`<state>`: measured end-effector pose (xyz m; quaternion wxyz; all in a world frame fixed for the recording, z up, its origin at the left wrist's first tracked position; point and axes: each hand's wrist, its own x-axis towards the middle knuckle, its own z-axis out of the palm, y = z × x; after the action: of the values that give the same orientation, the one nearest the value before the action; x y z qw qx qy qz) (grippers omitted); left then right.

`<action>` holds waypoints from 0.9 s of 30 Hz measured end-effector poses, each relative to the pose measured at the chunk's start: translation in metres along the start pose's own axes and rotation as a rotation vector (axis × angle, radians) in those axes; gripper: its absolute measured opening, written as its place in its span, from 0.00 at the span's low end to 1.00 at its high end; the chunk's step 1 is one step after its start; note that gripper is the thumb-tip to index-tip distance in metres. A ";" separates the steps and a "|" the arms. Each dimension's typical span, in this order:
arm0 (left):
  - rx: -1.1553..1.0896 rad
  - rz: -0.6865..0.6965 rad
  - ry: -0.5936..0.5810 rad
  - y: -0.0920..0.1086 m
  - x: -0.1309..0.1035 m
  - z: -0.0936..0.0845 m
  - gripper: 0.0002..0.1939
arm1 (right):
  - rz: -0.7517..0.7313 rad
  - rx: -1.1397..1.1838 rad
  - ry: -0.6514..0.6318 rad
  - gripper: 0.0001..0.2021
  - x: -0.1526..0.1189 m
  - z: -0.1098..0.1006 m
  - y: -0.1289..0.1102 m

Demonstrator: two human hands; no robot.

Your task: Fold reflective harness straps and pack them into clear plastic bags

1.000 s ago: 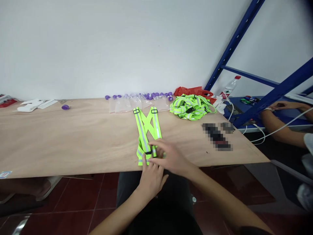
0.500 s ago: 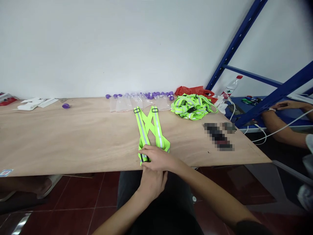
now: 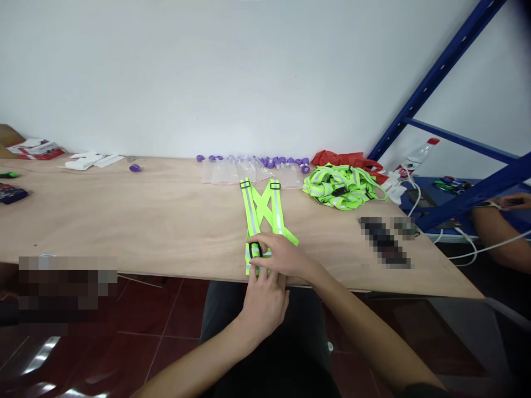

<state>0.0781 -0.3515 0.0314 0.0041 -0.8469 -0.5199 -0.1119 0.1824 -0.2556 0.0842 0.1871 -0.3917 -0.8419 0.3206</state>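
A neon-yellow reflective vest (image 3: 262, 207) of crossed straps with silver stripes lies at the table's front edge, two black slider buckles at its top. My right hand (image 3: 286, 255) is over its lower left part, thumb and forefinger closed around a folded strap with a black buckle (image 3: 254, 250). Just below, my left hand (image 3: 265, 301) reaches over the table edge, its fingers stretched out on the vest's bottom end and its thumb apart. Part of the lower band is hidden beneath both hands.
A heap of similar vests (image 3: 342, 188) lies at right, before a red plastic bag (image 3: 348, 159). Clear plastic bags (image 3: 232, 170) and several purple caps (image 3: 276, 161) line the wall. A blue metal rack (image 3: 440, 72), a bottle (image 3: 417, 157) and another person's arm (image 3: 498, 229) are at right.
The view has turned left, so things sit further right. The black buckle shows more fully between my right fingers, and my left fingers now show stretched out below them.
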 end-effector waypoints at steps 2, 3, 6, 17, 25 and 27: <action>-0.004 0.000 -0.001 -0.002 -0.001 -0.001 0.22 | 0.015 0.030 0.037 0.21 -0.001 0.002 0.001; -0.007 0.003 -0.003 -0.003 -0.002 -0.002 0.23 | 0.026 0.049 0.060 0.21 -0.001 0.003 0.002; -0.017 0.008 -0.017 -0.006 -0.005 -0.003 0.27 | 0.067 0.096 0.096 0.20 -0.002 0.004 0.004; -0.461 0.126 0.196 -0.033 -0.012 -0.017 0.10 | -0.036 -0.017 0.046 0.21 -0.003 0.034 0.024; -0.429 0.025 0.311 -0.066 -0.014 0.007 0.17 | -0.136 0.055 0.013 0.27 -0.015 0.029 0.032; -0.382 0.035 0.240 -0.070 -0.016 0.014 0.19 | -0.157 0.052 0.064 0.28 -0.023 0.029 0.036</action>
<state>0.0117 -0.3318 0.0072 -0.0926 -0.8216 -0.4704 -0.3083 0.1996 -0.2672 0.0370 0.2486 -0.3296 -0.8549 0.3142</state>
